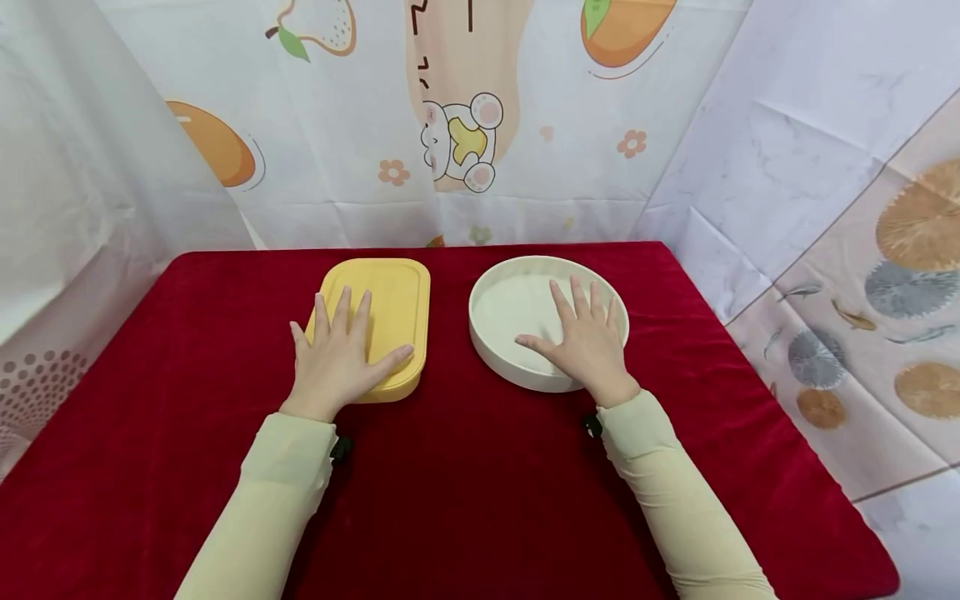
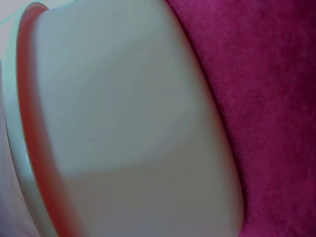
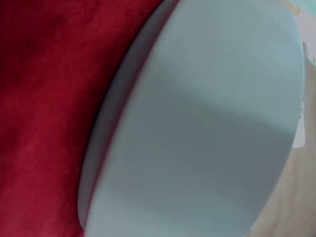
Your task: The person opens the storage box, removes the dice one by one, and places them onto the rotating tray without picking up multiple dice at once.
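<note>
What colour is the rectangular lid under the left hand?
Yellow. The rectangular lid lies under the left hand, clearest in the head view.

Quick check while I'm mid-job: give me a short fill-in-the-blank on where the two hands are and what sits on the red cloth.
1. The left hand rests flat on the ____ rounded-rectangular plastic tray.
2. The right hand lies with straight fingers in the cream ____ shallow dish.
3. Both things stand on a table covered by a ____ velvety cloth.
4. Seen from the head camera, the dish stands to the ____ of the tray.

Missing words: yellow; round; red; right
</note>
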Demonstrator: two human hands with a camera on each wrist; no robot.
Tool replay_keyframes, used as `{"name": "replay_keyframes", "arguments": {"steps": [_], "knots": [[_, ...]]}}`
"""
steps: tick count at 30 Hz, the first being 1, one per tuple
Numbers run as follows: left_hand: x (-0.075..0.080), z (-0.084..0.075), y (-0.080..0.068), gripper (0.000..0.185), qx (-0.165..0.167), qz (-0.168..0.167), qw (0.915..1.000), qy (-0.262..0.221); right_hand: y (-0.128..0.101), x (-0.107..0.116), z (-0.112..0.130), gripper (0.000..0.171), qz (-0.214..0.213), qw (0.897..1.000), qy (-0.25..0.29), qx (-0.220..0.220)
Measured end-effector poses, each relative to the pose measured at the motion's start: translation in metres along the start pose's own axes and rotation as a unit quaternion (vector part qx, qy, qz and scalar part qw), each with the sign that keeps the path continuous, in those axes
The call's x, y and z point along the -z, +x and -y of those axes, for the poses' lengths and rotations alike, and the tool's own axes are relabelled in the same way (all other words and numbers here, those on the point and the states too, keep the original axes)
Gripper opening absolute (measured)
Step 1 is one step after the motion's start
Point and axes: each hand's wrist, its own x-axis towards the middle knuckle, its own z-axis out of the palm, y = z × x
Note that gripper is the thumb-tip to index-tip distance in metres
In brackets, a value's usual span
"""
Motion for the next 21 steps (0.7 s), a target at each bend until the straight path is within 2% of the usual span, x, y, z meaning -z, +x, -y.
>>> {"name": "replay_keyframes", "arguments": {"steps": [8, 13, 21], "knots": [[0.007, -0.001, 0.001, 0.11, 0.004, 0.006, 1.0, -0.004, 0.003, 0.007, -0.001, 0.101, -0.012, 1.0, 0.009, 0.001], [0.011, -0.002, 0.001, 0.113, 0.004, 0.003, 1.0, -0.008, 0.005, 0.008, -0.001, 0.097, -0.021, 0.998, 0.064, 0.019], [0.014, -0.005, -0.002, 0.111, -0.011, -0.007, 0.9998, -0.015, 0.008, 0.011, 0.013, 0.091, 0.001, 0.986, 0.165, 0.024]]}}
